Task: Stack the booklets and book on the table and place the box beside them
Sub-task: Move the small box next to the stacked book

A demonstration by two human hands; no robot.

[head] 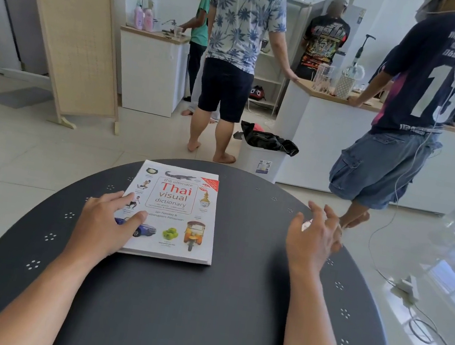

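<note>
A white book [180, 215] titled "Thai visual dictionary" lies face up on the round dark table [197, 316], left of the middle. The edge of something thin and white shows under its far right corner. My left hand [105, 221] rests flat on the book's near left corner, thumb and fingertips on the cover. My right hand [314, 237] hovers over the table's right side, well apart from the book. Its fingers curl loosely around a small white and red box [306, 225], which is mostly hidden behind the hand.
Several people stand with their backs turned at white counters [318, 121] beyond the table. A white bin with a black bag [262, 154] stands on the floor behind the table. Cables and a power strip [408, 286] lie on the floor at right. A folding screen [70, 28] stands at left.
</note>
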